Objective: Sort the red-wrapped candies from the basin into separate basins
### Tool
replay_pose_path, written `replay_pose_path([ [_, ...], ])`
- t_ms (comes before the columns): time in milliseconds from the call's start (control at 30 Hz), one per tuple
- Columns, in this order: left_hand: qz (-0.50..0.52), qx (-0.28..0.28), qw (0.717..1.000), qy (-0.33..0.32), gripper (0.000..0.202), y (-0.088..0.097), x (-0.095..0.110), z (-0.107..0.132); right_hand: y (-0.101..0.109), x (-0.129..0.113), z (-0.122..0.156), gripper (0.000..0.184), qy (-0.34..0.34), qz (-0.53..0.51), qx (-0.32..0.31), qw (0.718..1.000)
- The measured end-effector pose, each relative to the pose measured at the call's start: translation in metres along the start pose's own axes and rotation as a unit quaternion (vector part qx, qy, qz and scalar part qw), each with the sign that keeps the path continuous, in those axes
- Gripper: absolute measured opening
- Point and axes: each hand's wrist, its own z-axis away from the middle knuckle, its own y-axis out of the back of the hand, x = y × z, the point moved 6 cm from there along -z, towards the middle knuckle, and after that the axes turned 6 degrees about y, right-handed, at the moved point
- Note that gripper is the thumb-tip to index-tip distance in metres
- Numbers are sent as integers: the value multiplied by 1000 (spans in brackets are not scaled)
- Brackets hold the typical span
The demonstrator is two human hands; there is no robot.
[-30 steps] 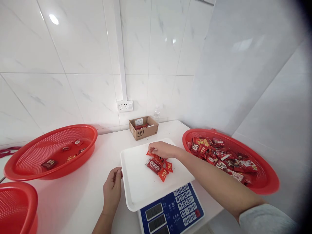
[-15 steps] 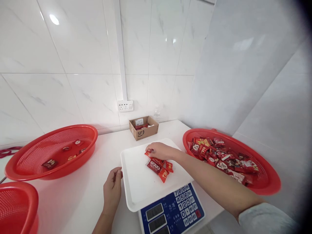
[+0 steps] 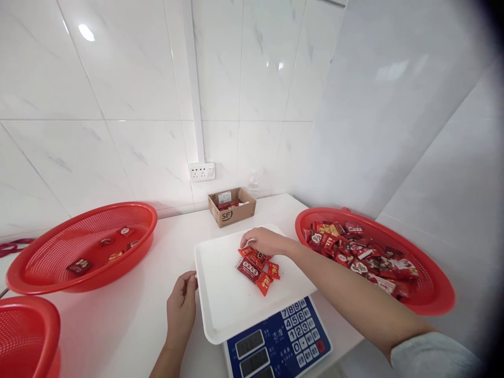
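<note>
My right hand [image 3: 264,242] is over a white tray [image 3: 220,310], its curled fingertips just above a small pile of snack packets. A gap shows between thumb and forefinger, and nothing is visible in it. Under the hand lie a bright red packet [image 3: 250,254], a dark red packet [image 3: 248,269] and red packets with yellow lettering [image 3: 264,283]. My left hand [image 3: 182,302] is closed, fingers curled in a pinch against the tray's left rim; what is inside, if anything, is hidden. The tray rests on a blue-faced digital scale [image 3: 277,336].
At right stands a red basket [image 3: 441,294] of mixed snack packets. A red basket [image 3: 79,215] with several packets is at left, another red basket [image 3: 51,320] nearer. At the back are a cardboard box [image 3: 238,213] holding packets and a clear plastic bottle [image 3: 253,182]; a socket [image 3: 202,171] is on the wall.
My right hand has moved slightly right and up, uncovering more of the bright red packet on the pile. My left hand has stayed at the tray's rim.
</note>
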Motion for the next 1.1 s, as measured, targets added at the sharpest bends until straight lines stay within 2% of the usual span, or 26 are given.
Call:
replay_pose_path([
  [167,1,-4,1000,10,33,-1,0,1,14,-14,25,31,27,-6,9,1000],
  [333,-3,-4,1000,0,35,-1,1,1,7,-13,55,74,4,-26,-87,996],
  [400,-4,-5,1000,-1,35,-1,2,1,2,-10,62,80,-14,-34,-93,995],
  [567,0,-5,1000,-2,34,-1,1,1,-3,-5,64,73,-57,-39,-40,997],
  [700,-4,-5,1000,-1,34,-1,0,1,3,-8,65,62,-80,-1,4,997],
  [767,-2,-3,1000,-1,34,-1,1,1,3,-10,68,64,-79,-5,-2,997],
  [933,-3,-9,1000,7,33,-2,1,1,-11,-12,76,86,-34,-34,-67,997],
  [1100,2,-10,1000,9,34,-2,1,1,-16,-3,75,78,-72,17,-49,996],
])
